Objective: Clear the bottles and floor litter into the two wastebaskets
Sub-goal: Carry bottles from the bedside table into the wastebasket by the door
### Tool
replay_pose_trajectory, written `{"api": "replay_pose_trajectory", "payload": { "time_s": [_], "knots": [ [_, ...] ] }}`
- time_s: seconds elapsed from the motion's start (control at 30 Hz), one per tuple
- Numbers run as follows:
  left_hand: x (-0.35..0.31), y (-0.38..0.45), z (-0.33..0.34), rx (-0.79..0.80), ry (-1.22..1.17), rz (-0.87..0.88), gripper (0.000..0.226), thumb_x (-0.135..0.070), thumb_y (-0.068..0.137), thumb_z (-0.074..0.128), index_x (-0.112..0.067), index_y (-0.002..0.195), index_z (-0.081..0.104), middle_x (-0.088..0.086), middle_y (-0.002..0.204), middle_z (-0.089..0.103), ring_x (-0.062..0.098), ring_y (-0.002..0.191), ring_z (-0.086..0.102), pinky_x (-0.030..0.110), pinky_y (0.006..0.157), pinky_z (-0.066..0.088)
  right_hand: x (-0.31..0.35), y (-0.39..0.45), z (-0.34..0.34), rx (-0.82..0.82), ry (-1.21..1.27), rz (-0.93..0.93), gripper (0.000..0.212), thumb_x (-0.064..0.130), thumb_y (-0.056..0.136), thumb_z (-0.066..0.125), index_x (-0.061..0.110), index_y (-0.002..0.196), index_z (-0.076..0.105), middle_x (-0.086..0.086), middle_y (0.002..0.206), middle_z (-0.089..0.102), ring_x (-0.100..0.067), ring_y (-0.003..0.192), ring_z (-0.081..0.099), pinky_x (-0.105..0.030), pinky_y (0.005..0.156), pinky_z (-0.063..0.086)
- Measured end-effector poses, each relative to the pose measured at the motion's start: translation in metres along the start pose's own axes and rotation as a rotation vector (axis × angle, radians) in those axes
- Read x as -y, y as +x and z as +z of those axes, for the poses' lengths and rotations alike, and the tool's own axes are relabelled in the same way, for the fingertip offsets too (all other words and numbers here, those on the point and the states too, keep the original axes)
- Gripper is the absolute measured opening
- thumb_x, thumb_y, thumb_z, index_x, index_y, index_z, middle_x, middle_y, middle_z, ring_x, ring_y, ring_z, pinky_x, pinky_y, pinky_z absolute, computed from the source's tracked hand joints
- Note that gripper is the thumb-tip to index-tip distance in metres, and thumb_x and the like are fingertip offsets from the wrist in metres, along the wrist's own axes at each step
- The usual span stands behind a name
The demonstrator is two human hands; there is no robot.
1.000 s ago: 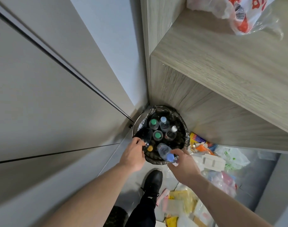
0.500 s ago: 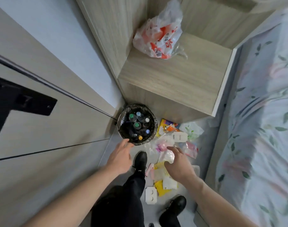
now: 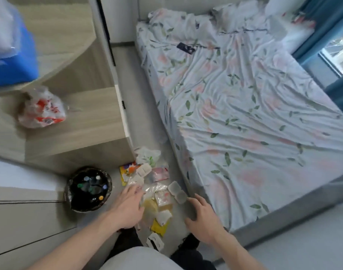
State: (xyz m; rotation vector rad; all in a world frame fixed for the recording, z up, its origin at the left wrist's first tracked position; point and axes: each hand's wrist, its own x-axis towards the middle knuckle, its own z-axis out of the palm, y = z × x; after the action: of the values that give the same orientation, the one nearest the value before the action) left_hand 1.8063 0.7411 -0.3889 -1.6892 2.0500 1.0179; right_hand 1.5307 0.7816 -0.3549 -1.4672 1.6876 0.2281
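A round wastebasket [image 3: 69,193] lined with a black bag stands on the floor by the wooden unit, holding several capped bottles [image 3: 92,187]. To its right a heap of floor litter [image 3: 157,193] lies between the unit and the bed: clear bags, yellow and pink wrappers, white plastic trays. My left hand [image 3: 126,207] hovers with relaxed fingers over the left side of the litter, holding nothing. My right hand [image 3: 202,217] hangs over the floor to the litter's right, fingers loosely curled and empty. Only one wastebasket is in view.
A low wooden shelf unit [image 3: 85,123] carries a red-and-white plastic bag [image 3: 42,110]. A bed with a floral sheet [image 3: 244,114] fills the right side. Closet panels [image 3: 20,230] run along the left. My legs and black shoes stand at the bottom.
The view has pulled up and swung right, away from the wastebasket, bringing the bed into sight. Both hands left the basket's rim and the bottle and now hover empty above the litter.
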Motion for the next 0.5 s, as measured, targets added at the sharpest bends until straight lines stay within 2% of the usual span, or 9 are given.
{"api": "replay_pose_trajectory", "payload": {
  "time_s": [0.1, 0.23, 0.4, 0.5],
  "knots": [
    [-0.078, 0.007, 0.010, 0.015, 0.057, 0.053, 0.061, -0.044, 0.096, 0.043, -0.033, 0.155, 0.031, -0.006, 0.161, 0.028, 0.020, 0.149, 0.022, 0.042, 0.121, 0.028, -0.075, -0.028, -0.026, -0.025, 0.049, 0.039, 0.072, 0.045, 0.087, 0.060, 0.028, 0.153, 0.038, 0.003, 0.162, 0.027, -0.022, 0.146, 0.033, -0.036, 0.118, 0.034],
    [-0.172, 0.012, 0.024, 0.022, 0.067, 0.090, 0.061, -0.057, 0.097, 0.040, -0.037, 0.154, 0.033, -0.012, 0.162, 0.027, 0.018, 0.151, 0.022, 0.043, 0.121, 0.028, -0.157, -0.061, -0.054, -0.002, 0.084, 0.100, 0.064, 0.042, 0.091, 0.058, 0.022, 0.150, 0.043, -0.004, 0.154, 0.036, -0.027, 0.139, 0.042, -0.039, 0.112, 0.041],
    [-0.258, 0.021, 0.020, 0.009, 0.147, 0.196, 0.065, -0.062, 0.093, 0.045, -0.038, 0.153, 0.035, -0.011, 0.163, 0.027, 0.017, 0.151, 0.024, 0.040, 0.123, 0.026, -0.223, -0.082, -0.096, -0.027, 0.118, 0.144, 0.071, 0.042, 0.093, 0.056, 0.026, 0.157, 0.032, -0.002, 0.167, 0.016, -0.028, 0.149, 0.030, -0.040, 0.116, 0.036],
    [-0.298, 0.032, -0.001, -0.003, 0.234, 0.229, 0.066, -0.057, 0.090, 0.046, -0.037, 0.152, 0.037, -0.007, 0.163, 0.026, 0.020, 0.152, 0.022, 0.041, 0.125, 0.022, -0.242, -0.087, -0.122, -0.116, 0.171, 0.133, 0.071, 0.044, 0.093, 0.056, 0.026, 0.157, 0.032, -0.001, 0.168, 0.016, -0.026, 0.152, 0.025, -0.041, 0.119, 0.033]
  ]
}}
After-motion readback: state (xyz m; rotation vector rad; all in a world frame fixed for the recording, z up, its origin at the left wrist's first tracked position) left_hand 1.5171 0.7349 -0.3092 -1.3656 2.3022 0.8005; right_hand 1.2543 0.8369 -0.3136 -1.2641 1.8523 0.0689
